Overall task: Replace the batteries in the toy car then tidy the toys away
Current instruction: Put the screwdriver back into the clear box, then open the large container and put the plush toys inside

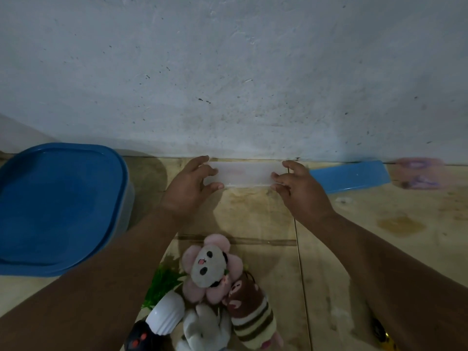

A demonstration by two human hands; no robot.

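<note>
While we look down at the floor, our left hand [191, 184] and right hand [298, 191] reach forward to a clear plastic box [244, 173] that sits against the foot of the grey wall [228, 72]. Each hand holds one short end of the box, fingers curled over the rim and thumb against the near side, so both are closed on it. The box is long, low and see-through, with a faint pink shape showing inside that we cannot make out. Just beside it on the right a blue lid [352, 174] lies flat on the floor [354, 249], partly behind our right hand. Further right a pink object [419, 173] is too blurred to name. On the left stands a large tub with a blue lid [58, 206], closed, well apart from the box. Near us, between our forearms, lie the toys: a pink flower-shaped plush with a panda face [210, 269], touching a brown striped plush [250, 312] and a grey plush [205, 328], with a white ribbed pot of green leaves [166, 315] beside them. A dark toy with red marks [138, 338] sits at the bottom edge; we cannot tell whether it is the car.
</note>
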